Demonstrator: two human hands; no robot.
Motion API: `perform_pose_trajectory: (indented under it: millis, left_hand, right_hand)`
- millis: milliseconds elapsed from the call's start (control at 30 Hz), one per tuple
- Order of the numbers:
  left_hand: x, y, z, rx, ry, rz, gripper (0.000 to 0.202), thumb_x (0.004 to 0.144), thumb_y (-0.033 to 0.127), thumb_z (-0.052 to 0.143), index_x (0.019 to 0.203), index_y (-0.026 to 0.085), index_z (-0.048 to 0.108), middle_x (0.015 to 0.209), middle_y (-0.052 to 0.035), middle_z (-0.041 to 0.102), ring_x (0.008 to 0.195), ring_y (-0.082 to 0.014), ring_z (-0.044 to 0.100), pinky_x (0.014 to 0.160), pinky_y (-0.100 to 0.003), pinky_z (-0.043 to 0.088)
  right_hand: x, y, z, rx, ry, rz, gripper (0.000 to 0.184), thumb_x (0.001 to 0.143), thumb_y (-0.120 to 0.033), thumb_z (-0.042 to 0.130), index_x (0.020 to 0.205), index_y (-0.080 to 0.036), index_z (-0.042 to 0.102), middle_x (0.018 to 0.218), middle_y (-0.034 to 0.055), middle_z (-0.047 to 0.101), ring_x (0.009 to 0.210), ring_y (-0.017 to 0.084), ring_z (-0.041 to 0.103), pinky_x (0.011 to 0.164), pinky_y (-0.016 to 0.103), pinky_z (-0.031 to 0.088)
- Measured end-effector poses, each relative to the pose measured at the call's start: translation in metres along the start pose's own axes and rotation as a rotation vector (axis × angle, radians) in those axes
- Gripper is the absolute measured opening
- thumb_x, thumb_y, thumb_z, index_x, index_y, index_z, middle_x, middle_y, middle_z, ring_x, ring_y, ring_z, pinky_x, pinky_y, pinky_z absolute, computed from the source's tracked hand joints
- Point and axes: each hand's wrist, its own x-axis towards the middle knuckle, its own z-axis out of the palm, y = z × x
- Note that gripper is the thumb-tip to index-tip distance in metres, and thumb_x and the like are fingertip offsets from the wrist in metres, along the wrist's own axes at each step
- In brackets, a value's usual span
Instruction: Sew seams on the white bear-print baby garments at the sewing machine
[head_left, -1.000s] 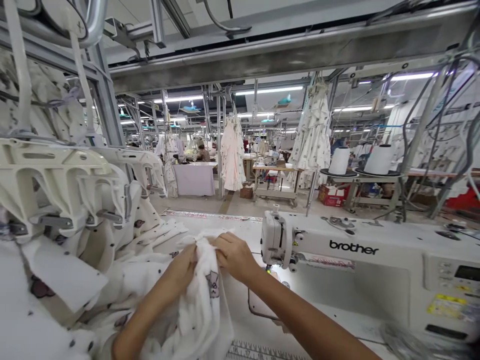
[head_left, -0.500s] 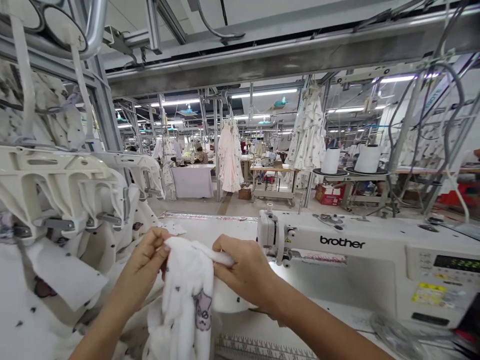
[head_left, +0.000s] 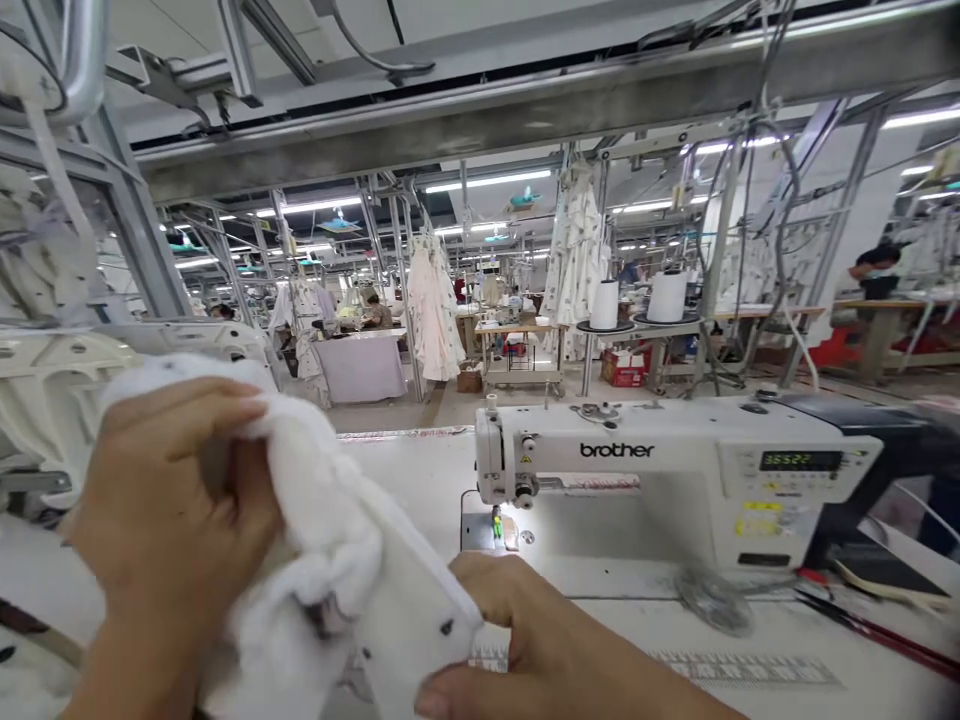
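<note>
A soft white fabric piece (head_left: 330, 530) with small dark printed spots is stretched between my two hands in front of the sewing machine. At the left, my left hand (head_left: 180, 500) pinches its upper edge, with the cloth bunched over and behind the fingers. My right hand (head_left: 502, 640) grips the lower right corner between thumb and fingers. Beyond the right hand stands a white Brother sewing machine (head_left: 645, 470). Its lit needle area, with a green-marked presser foot (head_left: 496, 523), lies just past my right knuckles, apart from the cloth.
Cream hanger clamps (head_left: 52, 400) crowd the left side. On the machine table lie a clear round dish (head_left: 712, 602), a printed ruler strip (head_left: 750, 668) and dark red tweezers (head_left: 885, 635). Two white thread cones (head_left: 666, 298) stand behind. Garments (head_left: 433, 310) hang farther back.
The cloth has been lifted and spread wider. My left hand has moved left and closer to the camera, my right hand lower. The view has turned right, bringing more of the machine table into sight.
</note>
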Motion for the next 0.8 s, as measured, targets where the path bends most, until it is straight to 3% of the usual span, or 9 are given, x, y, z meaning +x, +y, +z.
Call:
perform_pose_trajectory:
  millis: [100, 200, 300, 367, 433, 500, 600, 700, 800]
  left_hand:
    - [0.022, 0.002, 0.039, 0.0, -0.164, 0.025, 0.014, 0.088, 0.023, 0.051, 0.099, 0.021, 0.059, 0.115, -0.0087, 0.062, 0.121, -0.0282, 0.05, 0.111, -0.05, 0.033]
    - [0.011, 0.001, 0.101, -0.112, -0.624, 0.109, 0.03, 0.09, 0.019, 0.045, 0.116, 0.018, 0.059, 0.135, -0.0098, 0.056, 0.129, -0.0248, 0.046, 0.115, -0.045, 0.029]
    - [-0.04, 0.0, 0.146, -0.152, -1.022, 0.111, 0.052, 0.079, 0.019, 0.054, 0.131, 0.013, 0.054, 0.144, -0.0147, 0.051, 0.13, -0.0272, 0.049, 0.109, -0.041, 0.039]
    - [-0.085, -0.001, 0.151, -0.148, -1.233, 0.079, 0.066, 0.076, 0.026, 0.057, 0.141, 0.015, 0.047, 0.148, -0.0137, 0.045, 0.132, -0.0279, 0.049, 0.106, -0.039, 0.043]
    - [-0.126, -0.002, 0.141, -0.098, -1.366, 0.019, 0.063, 0.082, 0.033, 0.052, 0.143, 0.021, 0.045, 0.147, -0.011, 0.048, 0.133, -0.0331, 0.047, 0.108, -0.052, 0.038]
    - [-0.162, -0.003, 0.127, -0.011, -1.423, -0.059, 0.061, 0.086, 0.038, 0.047, 0.144, 0.019, 0.045, 0.149, -0.0157, 0.042, 0.137, -0.0436, 0.037, 0.105, -0.071, 0.026]
    - [-0.2, -0.009, 0.124, 0.06, -1.421, -0.209, 0.066, 0.091, 0.05, 0.036, 0.146, 0.013, 0.04, 0.155, -0.0185, 0.03, 0.143, -0.0444, 0.024, 0.102, -0.075, 0.026]
    - [-0.217, -0.025, 0.152, -0.019, -1.299, -0.259, 0.061, 0.092, 0.044, 0.035, 0.143, 0.012, 0.044, 0.155, -0.0182, 0.031, 0.145, -0.0401, 0.022, 0.104, -0.071, 0.028]
    - [-0.21, -0.05, 0.193, -0.131, -1.225, -0.249, 0.056, 0.09, 0.036, 0.038, 0.14, 0.009, 0.046, 0.154, -0.019, 0.035, 0.145, -0.0374, 0.024, 0.11, -0.067, 0.021]
  right_hand:
    - [-0.001, 0.03, 0.012, 0.217, 0.041, 0.177, 0.03, 0.081, -0.041, 0.07, 0.095, -0.015, 0.072, 0.087, 0.0001, 0.067, 0.086, 0.018, 0.06, 0.076, 0.022, 0.045]
    - [0.003, 0.074, 0.027, 0.517, 0.114, 0.378, 0.048, 0.069, -0.048, 0.079, 0.101, -0.014, 0.07, 0.091, 0.003, 0.068, 0.079, 0.016, 0.061, 0.071, 0.023, 0.047]
    - [-0.003, 0.117, 0.035, 0.688, 0.206, 0.6, 0.057, 0.061, -0.047, 0.078, 0.105, -0.014, 0.064, 0.081, 0.0027, 0.065, 0.055, 0.011, 0.054, 0.053, 0.022, 0.045]
    - [-0.015, 0.138, 0.034, 0.625, 0.258, 0.542, 0.052, 0.064, -0.04, 0.072, 0.108, -0.013, 0.061, 0.081, 0.003, 0.065, 0.056, 0.012, 0.055, 0.052, 0.023, 0.045]
    - [-0.029, 0.15, 0.028, 0.445, 0.34, 0.453, 0.056, 0.067, -0.027, 0.066, 0.121, -0.014, 0.055, 0.086, 0.0029, 0.065, 0.066, 0.016, 0.061, 0.059, 0.025, 0.048]
    - [-0.041, 0.153, 0.02, 0.192, 0.404, 0.441, 0.075, 0.068, -0.015, 0.062, 0.139, -0.016, 0.041, 0.091, 0.0027, 0.064, 0.076, 0.018, 0.063, 0.067, 0.027, 0.05]
    - [-0.045, 0.152, 0.009, -0.214, 0.364, 0.46, 0.096, 0.072, -0.008, 0.061, 0.154, -0.018, 0.012, 0.101, 0.0054, 0.065, 0.088, 0.021, 0.064, 0.079, 0.032, 0.051]
    - [-0.029, 0.153, 0.003, -0.584, 0.115, 0.448, 0.077, 0.078, -0.016, 0.066, 0.148, -0.019, 0.034, 0.114, 0.0115, 0.064, 0.102, 0.028, 0.063, 0.087, 0.036, 0.05]
    - [-0.005, 0.157, -0.001, -0.867, -0.116, 0.433, 0.054, 0.082, -0.027, 0.067, 0.133, -0.015, 0.053, 0.109, 0.0128, 0.066, 0.089, 0.03, 0.066, 0.072, 0.036, 0.054]
